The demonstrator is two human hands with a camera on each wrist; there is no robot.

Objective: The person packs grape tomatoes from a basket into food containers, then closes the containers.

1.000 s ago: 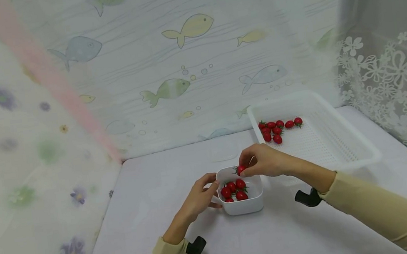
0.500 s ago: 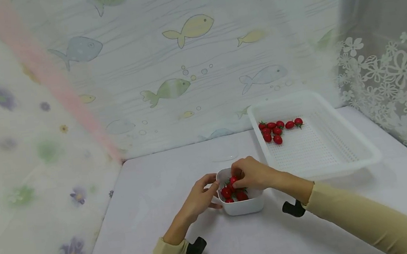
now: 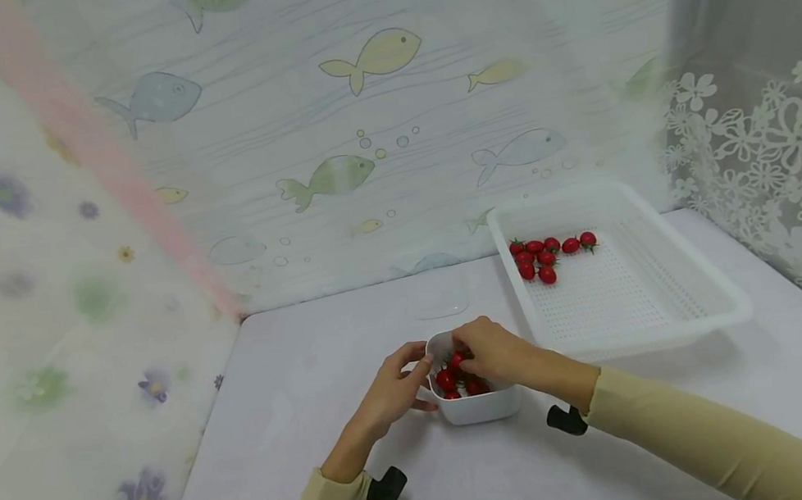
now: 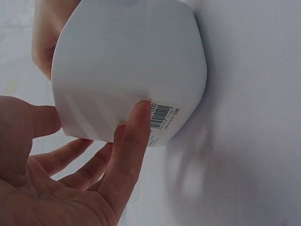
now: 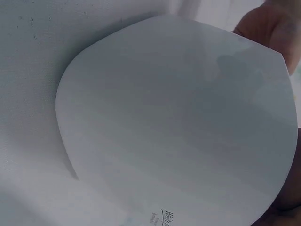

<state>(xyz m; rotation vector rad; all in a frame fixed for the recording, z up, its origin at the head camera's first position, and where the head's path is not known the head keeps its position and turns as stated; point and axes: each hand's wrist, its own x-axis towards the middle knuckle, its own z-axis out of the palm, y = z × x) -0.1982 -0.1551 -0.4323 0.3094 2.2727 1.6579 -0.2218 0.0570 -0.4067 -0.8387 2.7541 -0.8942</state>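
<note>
Two hands are working at a small white bowl (image 3: pixel 476 402) sitting low centre of the head view on the white table (image 3: pixel 297 377). Left hand (image 3: pixel 392 389) is resting against the bowl's left wall, fingers loosely curved on it. Right hand (image 3: pixel 490 351) is reaching down into the bowl, fingers bunched over the cherry tomatoes (image 3: pixel 451 376); cannot tell if it is pinching one. A white perforated tray (image 3: pixel 636 289) is lying right of centre, more tomatoes (image 3: pixel 544 255) clustering in its upper left corner. Fish-print curtain (image 3: pixel 371 121) is hanging behind.

Left wrist view: bowl (image 4: pixel 127 70) is filling the upper left, left hand (image 4: pixel 70 179) lower left with fingers (image 4: pixel 136 136) straightish, tips touching the wall beside a barcode label (image 4: pixel 162 117).

Right wrist view: bowl (image 5: pixel 178 122) is filling the frame from outside; right hand (image 5: pixel 273 28) is peeking in the upper right corner, grip hidden.
</note>
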